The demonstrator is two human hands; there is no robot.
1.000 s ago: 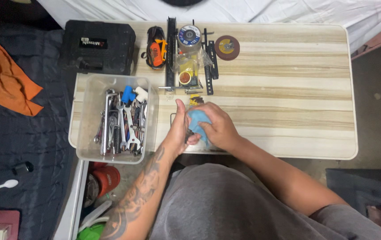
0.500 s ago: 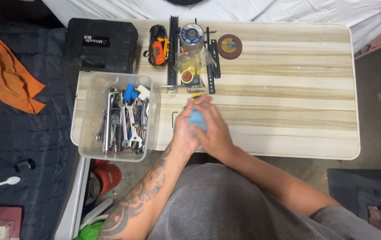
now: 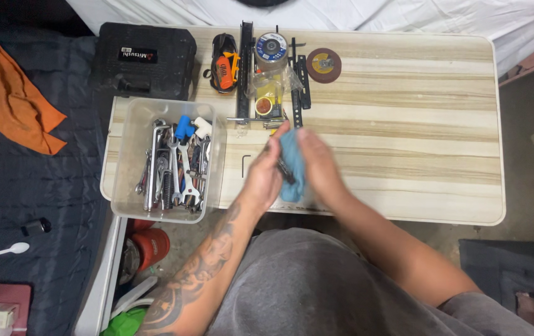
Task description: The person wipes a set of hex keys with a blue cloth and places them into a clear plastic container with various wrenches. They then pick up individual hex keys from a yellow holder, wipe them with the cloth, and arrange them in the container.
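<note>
Above the counter (image 3: pixel 404 124) front edge, left hand (image 3: pixel 265 177) pinches a thin dark metal tool (image 3: pixel 284 169); right hand (image 3: pixel 318 163) presses the blue cloth (image 3: pixel 292 163) around it. Tool likely stiff, light; cloth soft, limp.

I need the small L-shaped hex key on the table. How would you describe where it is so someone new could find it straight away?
Start at the wooden table and find the clear plastic bin of wrenches on its left end. Just right of the bin, between it and the left hand, a small black hex key lies flat on the bare wood. It is the only thin L-shaped piece lying alone, apart from the tool cluster at the far edge.
</note>
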